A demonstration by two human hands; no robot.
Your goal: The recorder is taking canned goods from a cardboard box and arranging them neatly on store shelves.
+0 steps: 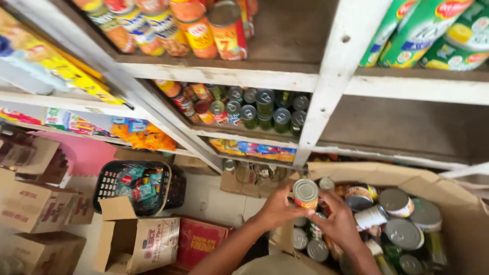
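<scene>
Two hands, one tin held over a carton of tins.
The left hand (277, 209) grasps one small round metal tin with a red label (305, 193) from its left; the right hand (338, 224) touches its right side, above the brown cardboard carton (458, 203) of tins.

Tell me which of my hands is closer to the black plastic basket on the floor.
Left. The left hand, holding a small tin can, sits to the right of the black basket, with floor between them. The right hand is farther right, over the cardboard box of cans.
</scene>
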